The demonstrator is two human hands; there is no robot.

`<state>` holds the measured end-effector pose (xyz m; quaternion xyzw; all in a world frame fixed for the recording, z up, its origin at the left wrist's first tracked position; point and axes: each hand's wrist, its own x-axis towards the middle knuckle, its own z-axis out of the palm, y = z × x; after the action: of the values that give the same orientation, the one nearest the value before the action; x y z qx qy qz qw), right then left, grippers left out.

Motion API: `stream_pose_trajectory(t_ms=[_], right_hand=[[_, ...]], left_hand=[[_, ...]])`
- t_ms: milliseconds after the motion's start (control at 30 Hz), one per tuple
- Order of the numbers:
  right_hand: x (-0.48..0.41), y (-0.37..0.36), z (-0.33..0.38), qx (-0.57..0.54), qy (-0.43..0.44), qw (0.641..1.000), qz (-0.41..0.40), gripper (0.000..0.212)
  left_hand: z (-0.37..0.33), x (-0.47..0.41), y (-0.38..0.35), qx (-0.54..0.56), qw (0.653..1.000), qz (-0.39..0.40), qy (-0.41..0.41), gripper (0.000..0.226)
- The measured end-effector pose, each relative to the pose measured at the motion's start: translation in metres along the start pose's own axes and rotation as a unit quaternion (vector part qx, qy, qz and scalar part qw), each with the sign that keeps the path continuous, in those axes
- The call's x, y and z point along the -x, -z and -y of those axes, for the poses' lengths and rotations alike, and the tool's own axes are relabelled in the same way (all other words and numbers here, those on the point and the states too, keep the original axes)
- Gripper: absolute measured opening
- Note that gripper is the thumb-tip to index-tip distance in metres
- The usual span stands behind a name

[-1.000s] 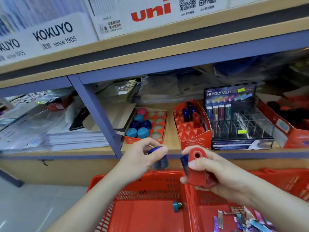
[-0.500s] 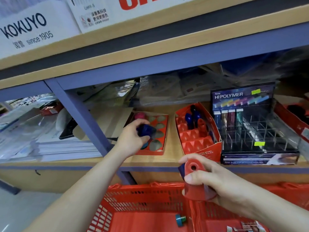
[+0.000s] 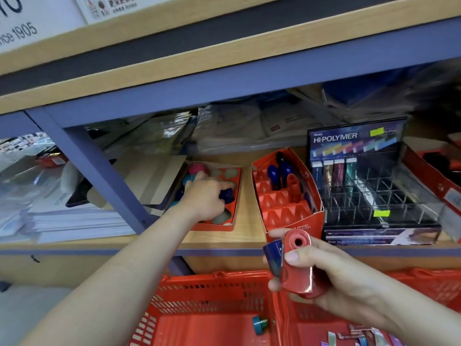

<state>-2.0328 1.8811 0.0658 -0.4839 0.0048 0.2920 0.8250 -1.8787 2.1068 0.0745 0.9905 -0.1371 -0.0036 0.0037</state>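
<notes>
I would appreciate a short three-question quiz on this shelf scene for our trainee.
1. True or false: the right hand holds a red sharpener.
2. What colour is the small piece lying in the red basket?
3. The left hand holds its dark blue piece over: A) the red tray, B) the basket, C) the right hand.
Key: 1 true; 2 teal; 3 A.

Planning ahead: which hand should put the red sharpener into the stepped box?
The right hand: it grips the red sharpener near the stepped box; the left hand holds a blue piece at the tray.
</notes>
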Motion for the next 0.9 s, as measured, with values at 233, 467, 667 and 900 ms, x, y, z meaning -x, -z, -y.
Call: stream_pose_trajectory(t_ms=[233, 467, 667, 900], right_hand=[[0.009, 0.001, 0.006, -0.031, -0.006, 0.999, -0.004, 0.078], [0.016, 0.000, 0.009, -0.062, -0.013, 0.998, 0.023, 0.068], [0.010, -0.007, 0.007, -0.122, 0.004, 0.992, 0.020, 0.066], [0.011, -0.020, 0.005, -0.134, -0.015, 0.991, 0.023, 0.047]], left_hand=[[0.005, 0.004, 0.000, 0.116, 0.990, -0.065, 0.048, 0.026], [0.004, 0.009, -0.005, 0.114, 0.988, -0.068, 0.083, 0.025], [-0.026, 0.044, 0.022, 0.203, 0.971, -0.119, 0.041, 0.015], [-0.058, 0.129, 0.050, 0.481, 0.850, 0.182, -0.113, 0.041]])
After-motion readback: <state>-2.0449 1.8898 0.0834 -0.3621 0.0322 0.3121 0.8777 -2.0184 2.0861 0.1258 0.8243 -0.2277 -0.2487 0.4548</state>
